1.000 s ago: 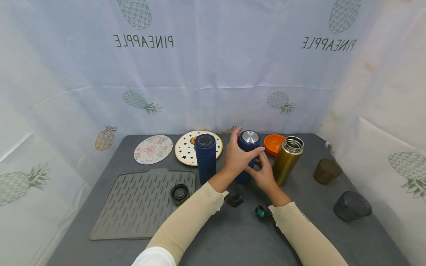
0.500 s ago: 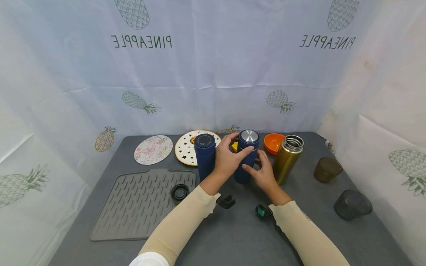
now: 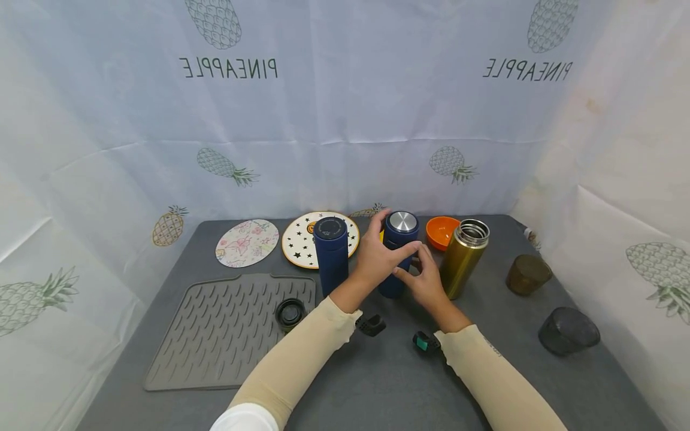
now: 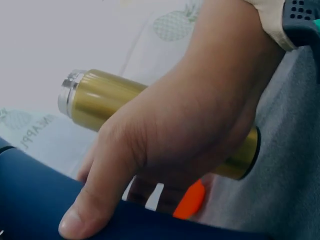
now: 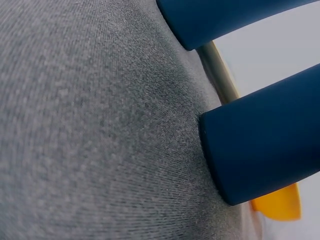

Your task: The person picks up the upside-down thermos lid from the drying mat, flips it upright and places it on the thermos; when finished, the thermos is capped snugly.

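Observation:
A dark blue flask (image 3: 391,288) with a silver-topped lid (image 3: 403,221) stands upright between my hands. Around its upper part, just under the lid top, my left hand (image 3: 377,256) grips with the thumb across the front and the index finger reaching up the left side. Lower on the right, my right hand (image 3: 429,281) holds the body; the left wrist view shows its thumb pressed on the blue side. In the right wrist view the flask base (image 5: 250,145) rests on the grey table. Just right of the hands is a gold bottle (image 3: 460,266) with a bare steel mouth.
Left of my hands stands a second blue flask (image 3: 331,257), before a starred plate (image 3: 296,245). A grey ridged mat (image 3: 215,335) bears a round black cap (image 3: 291,312). An orange bowl (image 3: 439,233), brown cup (image 3: 528,275), dark cup (image 3: 568,332) and patterned oval mat (image 3: 248,242) lie around.
My left hand shifts leftward with its fingers loosened, then returns around the flask's upper part, index finger raised. The right hand stays on the body, and the flask hardly moves.

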Demonstrator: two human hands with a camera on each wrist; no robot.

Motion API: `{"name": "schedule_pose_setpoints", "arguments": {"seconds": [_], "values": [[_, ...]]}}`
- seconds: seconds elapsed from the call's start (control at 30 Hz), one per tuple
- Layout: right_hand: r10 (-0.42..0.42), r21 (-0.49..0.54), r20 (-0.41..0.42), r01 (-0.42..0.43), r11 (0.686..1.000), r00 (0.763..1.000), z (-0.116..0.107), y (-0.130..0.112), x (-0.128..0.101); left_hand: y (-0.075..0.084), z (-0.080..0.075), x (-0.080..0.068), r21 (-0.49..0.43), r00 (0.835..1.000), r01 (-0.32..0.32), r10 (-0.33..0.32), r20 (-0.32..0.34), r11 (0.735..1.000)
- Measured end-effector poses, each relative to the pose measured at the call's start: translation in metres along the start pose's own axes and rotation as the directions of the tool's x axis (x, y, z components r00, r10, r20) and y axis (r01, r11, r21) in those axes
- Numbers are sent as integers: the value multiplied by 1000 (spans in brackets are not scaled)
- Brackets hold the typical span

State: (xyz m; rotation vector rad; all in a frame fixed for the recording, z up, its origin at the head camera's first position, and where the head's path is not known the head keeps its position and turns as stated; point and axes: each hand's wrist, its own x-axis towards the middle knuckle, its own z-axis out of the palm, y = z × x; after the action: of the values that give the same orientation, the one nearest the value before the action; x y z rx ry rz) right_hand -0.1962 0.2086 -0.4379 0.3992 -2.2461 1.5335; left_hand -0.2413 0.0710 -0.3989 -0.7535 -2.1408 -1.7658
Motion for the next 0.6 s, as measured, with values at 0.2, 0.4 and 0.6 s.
{"name": "schedule_pose_setpoints", "arguments": {"seconds": [0.2, 0.4, 0.6], "values": [[2, -6, -12, -2, 1000, 1000, 2, 0, 1, -1, 7, 7, 28, 999, -4, 5, -45, 1000], [15, -7, -19, -16, 1000, 1000, 5, 23, 2, -5, 4, 1, 68, 993, -48, 55, -107, 997], [33, -8, -8, -33, 999, 999, 3, 40, 4, -8, 2, -7, 44, 984, -75, 81, -162, 996]]}}
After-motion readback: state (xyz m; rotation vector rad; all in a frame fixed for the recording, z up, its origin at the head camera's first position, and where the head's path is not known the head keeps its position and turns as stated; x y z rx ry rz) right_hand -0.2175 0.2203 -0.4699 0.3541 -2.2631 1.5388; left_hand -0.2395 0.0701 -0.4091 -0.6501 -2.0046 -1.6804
